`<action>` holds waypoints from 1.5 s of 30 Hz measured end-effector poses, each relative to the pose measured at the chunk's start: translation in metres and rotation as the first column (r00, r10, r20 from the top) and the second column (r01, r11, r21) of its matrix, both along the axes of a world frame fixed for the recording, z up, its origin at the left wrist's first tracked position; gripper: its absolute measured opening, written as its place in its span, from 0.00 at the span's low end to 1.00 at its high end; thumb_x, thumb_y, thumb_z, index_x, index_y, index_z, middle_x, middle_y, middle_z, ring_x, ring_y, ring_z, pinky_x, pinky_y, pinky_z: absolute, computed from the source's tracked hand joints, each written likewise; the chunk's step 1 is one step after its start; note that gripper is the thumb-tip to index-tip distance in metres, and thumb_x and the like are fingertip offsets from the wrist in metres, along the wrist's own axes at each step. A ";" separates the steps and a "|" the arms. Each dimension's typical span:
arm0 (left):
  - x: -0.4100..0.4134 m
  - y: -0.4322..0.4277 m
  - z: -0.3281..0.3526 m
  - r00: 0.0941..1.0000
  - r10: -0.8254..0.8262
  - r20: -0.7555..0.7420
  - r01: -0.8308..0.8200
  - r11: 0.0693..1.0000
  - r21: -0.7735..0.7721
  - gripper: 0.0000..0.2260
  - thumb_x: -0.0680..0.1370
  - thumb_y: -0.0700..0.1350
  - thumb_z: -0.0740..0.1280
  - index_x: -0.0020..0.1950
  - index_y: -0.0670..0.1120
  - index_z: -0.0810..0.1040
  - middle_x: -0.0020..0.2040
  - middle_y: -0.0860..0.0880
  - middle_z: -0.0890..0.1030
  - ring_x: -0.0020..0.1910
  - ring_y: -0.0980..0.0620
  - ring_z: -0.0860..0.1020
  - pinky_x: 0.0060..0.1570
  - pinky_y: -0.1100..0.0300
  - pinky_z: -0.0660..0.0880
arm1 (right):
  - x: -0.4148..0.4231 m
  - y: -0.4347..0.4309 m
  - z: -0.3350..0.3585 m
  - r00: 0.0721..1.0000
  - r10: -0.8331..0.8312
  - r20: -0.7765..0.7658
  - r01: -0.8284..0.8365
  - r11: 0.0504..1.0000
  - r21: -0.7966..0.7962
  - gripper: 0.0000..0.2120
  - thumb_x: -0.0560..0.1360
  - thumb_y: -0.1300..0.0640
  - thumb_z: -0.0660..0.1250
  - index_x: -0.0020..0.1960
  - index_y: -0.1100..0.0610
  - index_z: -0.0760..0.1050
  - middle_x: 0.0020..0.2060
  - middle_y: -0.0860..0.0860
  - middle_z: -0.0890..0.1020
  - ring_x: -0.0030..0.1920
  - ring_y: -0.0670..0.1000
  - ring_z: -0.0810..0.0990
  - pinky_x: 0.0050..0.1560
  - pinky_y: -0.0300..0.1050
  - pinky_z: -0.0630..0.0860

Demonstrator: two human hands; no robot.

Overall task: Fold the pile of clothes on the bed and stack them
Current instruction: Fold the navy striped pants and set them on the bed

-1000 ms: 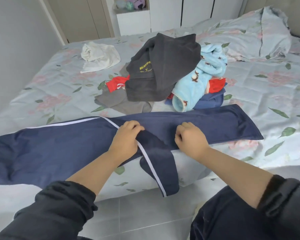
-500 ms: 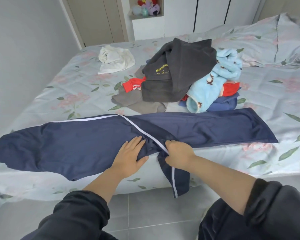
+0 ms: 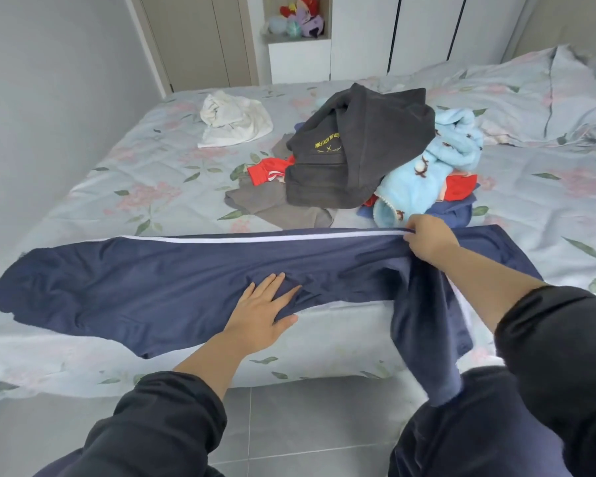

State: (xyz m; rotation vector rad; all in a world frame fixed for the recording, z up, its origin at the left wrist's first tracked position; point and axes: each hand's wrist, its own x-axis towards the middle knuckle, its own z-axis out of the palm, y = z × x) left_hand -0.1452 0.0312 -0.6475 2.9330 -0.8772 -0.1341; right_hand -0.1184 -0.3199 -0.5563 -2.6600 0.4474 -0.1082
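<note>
Pressing down on the navy trousers, the left hand lies flat with its fingers straight and spread, pinning the cloth near the front edge of the bed. This is the head view, the only one there is. The right hand is curled round the far edge of the same trousers, pinching the cloth right at the white side stripe. One trouser leg drapes from that grip and hangs over the bed's edge toward the floor. The rest of the trousers lie stretched across the front of the bed, waist end to the left.

Judged from how things lie, the task is near its start. The trousers are being laid leg on leg and have not yet been folded down to size. No folded stack shows anywhere on the bed.

Behind the trousers sits the pile, unfolded:
- a dark grey hoodie on top
- a light blue fleece leaning against the hoodie's right side
- a red garment and a grey garment poking out beneath (more may be buried under these)

A white garment lies crumpled well apart, at the far left. All of these are left to fold and stack.
</note>
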 end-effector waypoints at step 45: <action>0.050 -0.106 -0.007 0.993 0.045 0.111 -0.045 0.999 -0.004 0.27 0.80 0.62 0.47 0.78 0.59 0.44 0.79 0.51 0.41 0.77 0.48 0.39 0.73 0.44 0.41 | -0.034 -0.112 -0.063 0.846 -0.531 0.058 0.534 0.836 -0.126 0.23 0.80 0.51 0.58 0.69 0.64 0.63 0.67 0.62 0.67 0.68 0.62 0.63 0.66 0.56 0.61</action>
